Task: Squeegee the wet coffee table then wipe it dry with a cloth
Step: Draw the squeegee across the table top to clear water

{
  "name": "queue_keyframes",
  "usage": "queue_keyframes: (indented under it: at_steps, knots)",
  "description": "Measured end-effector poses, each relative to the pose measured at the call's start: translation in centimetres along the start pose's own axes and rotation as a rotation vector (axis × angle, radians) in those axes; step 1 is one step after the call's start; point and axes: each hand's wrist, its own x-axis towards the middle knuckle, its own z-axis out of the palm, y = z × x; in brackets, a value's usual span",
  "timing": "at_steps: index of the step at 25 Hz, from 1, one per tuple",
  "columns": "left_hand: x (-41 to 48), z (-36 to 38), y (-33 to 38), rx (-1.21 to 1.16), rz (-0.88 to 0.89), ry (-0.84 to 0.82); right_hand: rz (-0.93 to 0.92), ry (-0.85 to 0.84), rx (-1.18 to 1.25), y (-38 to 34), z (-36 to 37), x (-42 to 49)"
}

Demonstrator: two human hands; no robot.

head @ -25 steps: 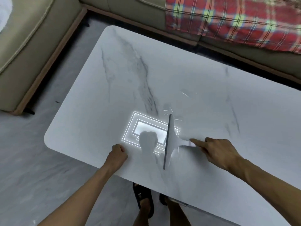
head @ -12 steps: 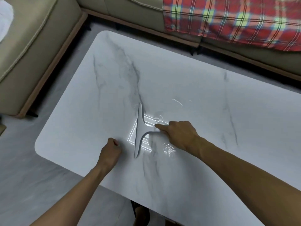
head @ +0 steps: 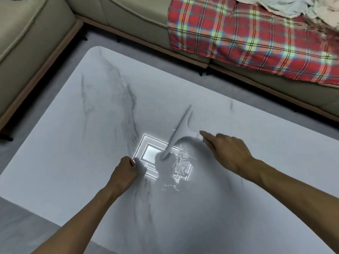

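Head view, coffee table (head: 238, 180): white marble-look top with grey veins, filling most of the frame; a bright rectangular ceiling-light reflection (head: 148, 154) sits near its middle
Head view, water (head: 183, 163): a patchy film and stray droplets just right of the reflection, close to the blade's near end
Head view, squeegee (head: 178, 132): pale, blade lying diagonally on the tabletop, near end by the reflection, far end angled away to the upper right
Head view, right hand (head: 227, 153): fingers wrapped round the squeegee handle, index finger stretched along it toward the blade
Head view, left hand (head: 124, 172): curled into a loose fist, knuckles resting on the table beside the reflection, holding nothing that shows
Head view, cloth: none on the table; crumpled fabric (head: 286, 6) on the sofa (head: 128, 19) above the plaid blanket (head: 247, 39) may be it, cannot tell
Step, as judged: squeegeeing under way, drying not yet begun
Risk: the slanted blade may ride over the puddle and leave streaks if pressure is uneven
Risk: water pushed to an edge could run onto the floor (head: 27, 226)
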Motion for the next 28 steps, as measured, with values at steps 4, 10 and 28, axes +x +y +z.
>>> queue_keyframes:
  at_steps: [4,10,28]
  knots:
    - [2.6,1.7,2.7,-0.02,0.082,0.031,0.037,-0.043,0.102,-1.3,-0.8,8.4]
    - [5.0,3.6,1.5,0.143,0.111,0.071,0.038,-0.122,0.044,0.5,2.0,2.9]
    - [8.8,6.9,5.6,0.99,0.555,-0.122,0.239,-0.08,0.17,5.2,0.0,6.0]
